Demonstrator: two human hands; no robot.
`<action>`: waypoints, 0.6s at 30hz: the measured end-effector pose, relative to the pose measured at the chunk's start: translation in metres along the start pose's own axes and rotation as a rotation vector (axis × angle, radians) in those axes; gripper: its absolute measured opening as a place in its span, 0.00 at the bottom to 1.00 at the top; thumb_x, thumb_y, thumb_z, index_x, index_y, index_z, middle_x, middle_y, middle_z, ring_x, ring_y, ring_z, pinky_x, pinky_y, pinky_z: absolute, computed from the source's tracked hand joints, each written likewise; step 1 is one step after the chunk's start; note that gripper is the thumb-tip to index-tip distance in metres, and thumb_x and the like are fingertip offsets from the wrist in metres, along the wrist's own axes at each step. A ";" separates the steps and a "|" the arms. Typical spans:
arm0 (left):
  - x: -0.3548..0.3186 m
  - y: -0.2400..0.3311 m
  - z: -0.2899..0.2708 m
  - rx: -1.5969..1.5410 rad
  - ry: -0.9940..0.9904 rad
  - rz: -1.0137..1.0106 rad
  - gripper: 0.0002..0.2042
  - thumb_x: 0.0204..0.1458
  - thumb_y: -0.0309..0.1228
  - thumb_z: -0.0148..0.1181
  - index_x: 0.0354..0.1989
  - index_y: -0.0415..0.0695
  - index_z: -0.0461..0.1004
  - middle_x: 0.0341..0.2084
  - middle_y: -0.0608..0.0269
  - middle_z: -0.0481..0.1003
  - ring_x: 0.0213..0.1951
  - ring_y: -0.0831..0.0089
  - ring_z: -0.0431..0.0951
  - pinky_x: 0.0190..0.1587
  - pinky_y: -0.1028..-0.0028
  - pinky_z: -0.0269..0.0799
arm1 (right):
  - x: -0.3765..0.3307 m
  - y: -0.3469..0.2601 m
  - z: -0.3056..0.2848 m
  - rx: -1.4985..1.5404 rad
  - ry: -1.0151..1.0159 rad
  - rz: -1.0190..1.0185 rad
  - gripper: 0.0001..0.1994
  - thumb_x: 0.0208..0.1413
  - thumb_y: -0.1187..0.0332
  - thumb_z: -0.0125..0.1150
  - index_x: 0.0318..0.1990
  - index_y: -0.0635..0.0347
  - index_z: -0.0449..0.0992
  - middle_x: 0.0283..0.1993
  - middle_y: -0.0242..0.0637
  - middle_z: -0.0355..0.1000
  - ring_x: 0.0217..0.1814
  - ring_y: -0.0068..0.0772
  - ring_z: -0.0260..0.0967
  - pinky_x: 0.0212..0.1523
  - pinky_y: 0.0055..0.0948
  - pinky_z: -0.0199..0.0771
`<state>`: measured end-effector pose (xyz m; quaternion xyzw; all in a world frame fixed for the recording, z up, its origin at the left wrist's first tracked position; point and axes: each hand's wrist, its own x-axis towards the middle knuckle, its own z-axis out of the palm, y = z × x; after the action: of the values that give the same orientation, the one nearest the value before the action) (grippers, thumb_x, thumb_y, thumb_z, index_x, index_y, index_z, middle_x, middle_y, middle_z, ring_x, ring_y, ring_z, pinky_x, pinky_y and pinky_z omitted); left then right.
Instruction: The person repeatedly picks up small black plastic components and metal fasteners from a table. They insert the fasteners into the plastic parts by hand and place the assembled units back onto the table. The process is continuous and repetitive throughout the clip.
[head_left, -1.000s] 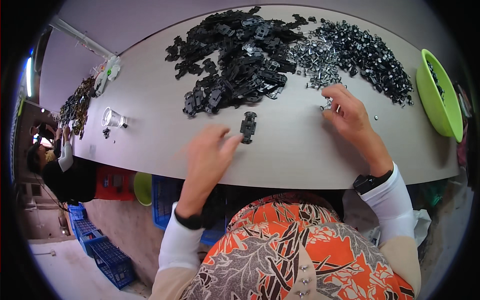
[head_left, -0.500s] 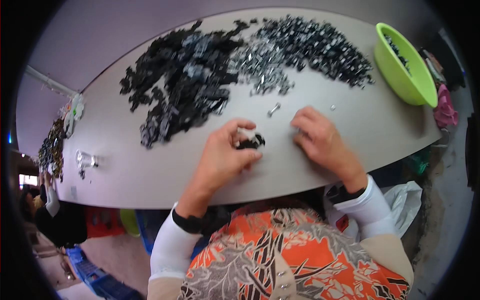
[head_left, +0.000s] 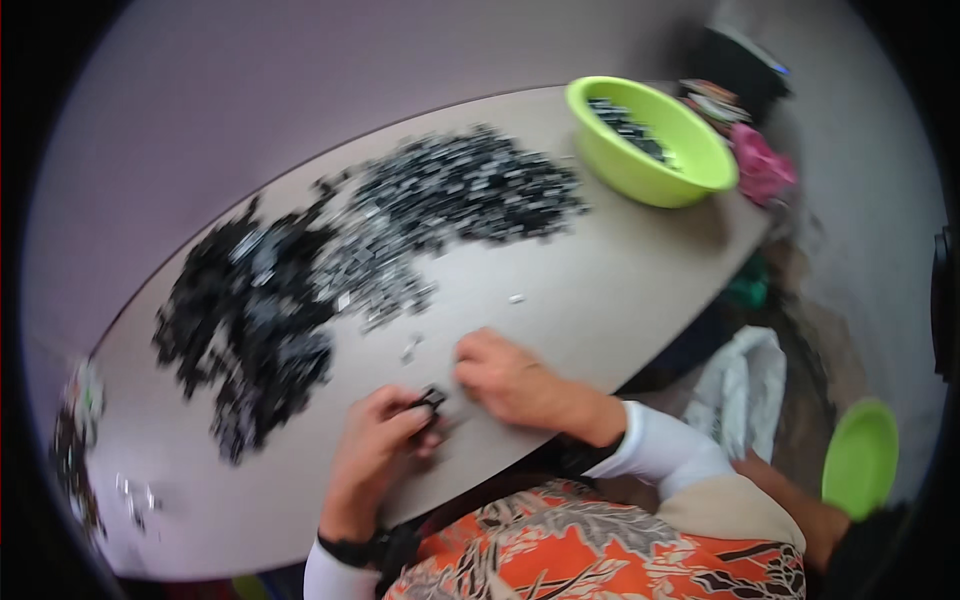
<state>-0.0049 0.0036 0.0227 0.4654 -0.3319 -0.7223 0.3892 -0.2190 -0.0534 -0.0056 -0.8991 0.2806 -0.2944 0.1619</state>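
Observation:
A small black part (head_left: 430, 400) sits between the thumb and fingers of my left hand (head_left: 375, 445), near the front of the table. To its right, a short gap away, is my right hand (head_left: 515, 385), with the fingers curled together over the tabletop; whatever they hold, if anything, is hidden and blurred. Just beyond my hands lies a small shiny metal piece (head_left: 411, 348). Another little pale piece (head_left: 516, 298) rests farther off on the table (head_left: 590, 290).
A heap of black parts (head_left: 250, 310) spreads at left, beside a pile of small silver and dark pieces (head_left: 460, 185). A green basin (head_left: 650, 180) holding similar pieces stands at the far right. Another person's arm (head_left: 790, 500), a white bag (head_left: 745, 390) and a second green basin (head_left: 862, 455) are at lower right.
The view has swung to the right, so the piles appear farther left. My right hand's fingers have curled in, and my left hand has closed more around the black part.

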 end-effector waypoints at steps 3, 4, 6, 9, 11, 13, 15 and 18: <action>0.004 -0.006 -0.015 0.013 0.059 -0.017 0.09 0.48 0.24 0.61 0.36 0.37 0.72 0.28 0.57 0.77 0.22 0.74 0.75 0.23 0.78 0.71 | 0.006 -0.006 0.008 0.163 0.153 -0.030 0.09 0.40 0.77 0.59 0.32 0.62 0.70 0.38 0.44 0.65 0.42 0.49 0.63 0.45 0.39 0.66; 0.008 -0.007 -0.011 0.017 0.050 -0.006 0.09 0.47 0.25 0.61 0.36 0.37 0.71 0.26 0.58 0.77 0.21 0.74 0.75 0.22 0.79 0.71 | 0.003 -0.010 0.003 0.195 0.192 -0.055 0.11 0.39 0.77 0.60 0.34 0.62 0.70 0.39 0.43 0.66 0.42 0.47 0.64 0.45 0.39 0.67; 0.013 -0.012 -0.005 0.029 0.049 -0.003 0.10 0.47 0.25 0.61 0.36 0.37 0.71 0.24 0.59 0.76 0.19 0.75 0.74 0.19 0.80 0.71 | 0.003 -0.022 0.001 0.272 0.264 -0.129 0.13 0.39 0.76 0.62 0.37 0.62 0.71 0.40 0.41 0.66 0.43 0.46 0.65 0.44 0.38 0.68; 0.016 -0.020 -0.015 -0.089 -0.059 0.079 0.10 0.49 0.26 0.61 0.38 0.37 0.71 0.25 0.63 0.74 0.15 0.80 0.69 0.15 0.84 0.65 | 0.004 -0.035 0.011 0.298 0.297 -0.187 0.14 0.39 0.77 0.61 0.38 0.61 0.71 0.40 0.39 0.67 0.44 0.46 0.64 0.44 0.38 0.68; 0.024 -0.026 -0.018 -0.159 -0.155 0.062 0.12 0.50 0.28 0.61 0.40 0.36 0.70 0.26 0.63 0.73 0.14 0.80 0.68 0.14 0.84 0.64 | -0.007 -0.039 0.013 0.314 0.320 -0.100 0.15 0.39 0.78 0.61 0.38 0.61 0.71 0.40 0.38 0.68 0.44 0.46 0.64 0.44 0.38 0.68; 0.022 -0.027 -0.015 -0.159 -0.134 0.051 0.13 0.51 0.29 0.61 0.40 0.34 0.69 0.27 0.61 0.74 0.15 0.79 0.69 0.14 0.84 0.63 | -0.010 -0.041 0.014 0.328 0.330 -0.095 0.15 0.38 0.79 0.60 0.39 0.61 0.72 0.40 0.38 0.68 0.45 0.45 0.64 0.44 0.37 0.69; 0.017 -0.024 -0.005 -0.159 -0.128 0.055 0.11 0.49 0.28 0.62 0.36 0.34 0.70 0.26 0.59 0.74 0.16 0.77 0.70 0.14 0.84 0.63 | -0.012 -0.039 0.016 0.320 0.346 -0.119 0.16 0.38 0.79 0.60 0.39 0.61 0.72 0.40 0.38 0.69 0.45 0.45 0.64 0.45 0.37 0.69; 0.002 -0.012 0.003 -0.043 -0.077 0.035 0.09 0.54 0.30 0.56 0.37 0.35 0.72 0.24 0.61 0.72 0.17 0.78 0.70 0.17 0.84 0.63 | -0.007 -0.042 0.016 0.354 0.395 -0.166 0.16 0.40 0.80 0.60 0.41 0.62 0.72 0.41 0.41 0.69 0.45 0.47 0.65 0.48 0.38 0.68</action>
<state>-0.0114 0.0082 0.0126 0.4229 -0.3392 -0.7398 0.3985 -0.1962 -0.0145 -0.0021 -0.8018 0.1764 -0.5208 0.2340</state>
